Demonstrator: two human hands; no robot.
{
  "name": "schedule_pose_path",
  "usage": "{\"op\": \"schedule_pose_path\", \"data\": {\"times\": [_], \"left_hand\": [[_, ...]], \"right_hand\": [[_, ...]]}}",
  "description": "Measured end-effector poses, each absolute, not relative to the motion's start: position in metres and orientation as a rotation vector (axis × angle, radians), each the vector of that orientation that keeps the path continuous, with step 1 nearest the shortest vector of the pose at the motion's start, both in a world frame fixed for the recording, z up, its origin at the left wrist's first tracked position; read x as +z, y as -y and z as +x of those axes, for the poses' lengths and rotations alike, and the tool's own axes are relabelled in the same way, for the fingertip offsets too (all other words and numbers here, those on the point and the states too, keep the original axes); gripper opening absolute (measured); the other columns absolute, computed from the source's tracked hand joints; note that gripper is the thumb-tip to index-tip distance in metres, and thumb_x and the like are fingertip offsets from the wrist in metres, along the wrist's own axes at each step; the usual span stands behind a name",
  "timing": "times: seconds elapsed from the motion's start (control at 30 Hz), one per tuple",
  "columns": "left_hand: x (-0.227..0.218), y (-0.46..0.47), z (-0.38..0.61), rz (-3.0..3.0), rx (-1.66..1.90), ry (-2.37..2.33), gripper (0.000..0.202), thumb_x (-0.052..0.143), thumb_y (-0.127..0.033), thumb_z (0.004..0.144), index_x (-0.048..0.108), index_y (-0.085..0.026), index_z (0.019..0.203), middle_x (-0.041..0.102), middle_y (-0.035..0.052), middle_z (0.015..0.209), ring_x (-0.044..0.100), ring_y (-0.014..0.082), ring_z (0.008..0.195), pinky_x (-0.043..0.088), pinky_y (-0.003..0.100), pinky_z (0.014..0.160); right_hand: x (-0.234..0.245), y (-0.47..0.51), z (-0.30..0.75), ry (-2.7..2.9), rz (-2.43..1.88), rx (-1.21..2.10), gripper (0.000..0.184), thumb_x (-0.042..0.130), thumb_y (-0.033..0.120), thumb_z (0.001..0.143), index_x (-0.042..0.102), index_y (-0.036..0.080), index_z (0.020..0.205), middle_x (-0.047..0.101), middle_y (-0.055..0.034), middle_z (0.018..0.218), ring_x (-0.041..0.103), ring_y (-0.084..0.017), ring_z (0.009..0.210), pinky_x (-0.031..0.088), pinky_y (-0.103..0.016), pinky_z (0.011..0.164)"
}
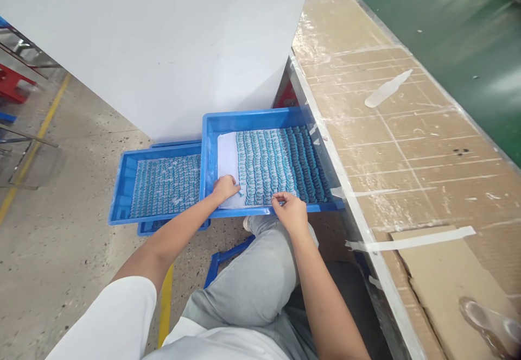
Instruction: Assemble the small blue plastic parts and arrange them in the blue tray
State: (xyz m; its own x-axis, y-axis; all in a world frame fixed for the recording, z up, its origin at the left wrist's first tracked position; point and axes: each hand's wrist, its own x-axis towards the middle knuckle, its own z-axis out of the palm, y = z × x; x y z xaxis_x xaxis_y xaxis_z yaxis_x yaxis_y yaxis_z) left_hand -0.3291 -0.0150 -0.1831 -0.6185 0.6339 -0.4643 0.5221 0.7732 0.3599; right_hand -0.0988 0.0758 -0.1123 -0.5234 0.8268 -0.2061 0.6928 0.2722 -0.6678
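Two big surfaces hem in the corner I am looking at: a white panel and, along the right, a table covered in brown cardboard and bits of tape. The seated person's grey trousers fill the space below. Tucked against the table is the upper blue tray, its right end hidden from me by the table's edge. To its left and lower sits a second blue tray, also filled with rows of small bluish bits, its right side cut off from view by the upper one; part of another blue tray shows beneath that. A white sheet lines the upper tray, bare in a strip down the left. Across the rest lie the teal pieces, in many close rows, darker toward the table. The left hand reaches over the left rim, fingers bunched low by the leftmost row, with a teal bit at the tips; whether they grip it I cannot tell. The right hand is over the near rim, thumb and fingertips drawn together, and I cannot tell what is between them.
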Motion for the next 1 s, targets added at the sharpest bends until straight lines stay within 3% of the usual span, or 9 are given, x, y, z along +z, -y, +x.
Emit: {"op": "schedule_pose_path", "data": {"times": [0.2, 0.43, 1.0], "left_hand": [[-0.189, 0.015, -0.327, 0.862, 0.265, -2.336, 0.033, 0.072, -0.029, 0.067, 0.069, -0.018, 0.097, 0.074, 0.0052, 0.090, 0.068, 0.0181, 0.086, 0.050, 0.025, 0.076], [-0.182, 0.012, -0.323, 0.859, 0.269, -2.335, 0.036, 0.076, -0.032, 0.065, 0.067, -0.018, 0.097, 0.073, 0.0065, 0.094, 0.067, 0.0198, 0.089, 0.050, 0.026, 0.077], [-0.179, 0.007, -0.320, 0.852, 0.269, -2.357, 0.025, 0.074, -0.033, 0.067, 0.068, -0.020, 0.087, 0.073, 0.0049, 0.089, 0.067, 0.0193, 0.087, 0.050, 0.027, 0.077]], "right_hand": [[-0.115, -0.077, -0.099, 2.356, -1.431, 1.089, 0.022, 0.057, 0.036, 0.078, 0.072, 0.023, 0.088, 0.074, -0.0010, 0.081, 0.063, -0.017, 0.063, 0.042, -0.027, 0.063], [-0.117, -0.077, -0.098, 2.356, -1.431, 1.092, 0.021, 0.057, 0.036, 0.078, 0.071, 0.024, 0.087, 0.074, 0.0000, 0.081, 0.063, -0.016, 0.063, 0.042, -0.026, 0.063], [-0.113, -0.077, -0.098, 2.354, -1.427, 1.111, 0.021, 0.055, 0.035, 0.078, 0.071, 0.023, 0.086, 0.073, 0.0005, 0.079, 0.059, -0.013, 0.054, 0.042, -0.027, 0.063]]}}
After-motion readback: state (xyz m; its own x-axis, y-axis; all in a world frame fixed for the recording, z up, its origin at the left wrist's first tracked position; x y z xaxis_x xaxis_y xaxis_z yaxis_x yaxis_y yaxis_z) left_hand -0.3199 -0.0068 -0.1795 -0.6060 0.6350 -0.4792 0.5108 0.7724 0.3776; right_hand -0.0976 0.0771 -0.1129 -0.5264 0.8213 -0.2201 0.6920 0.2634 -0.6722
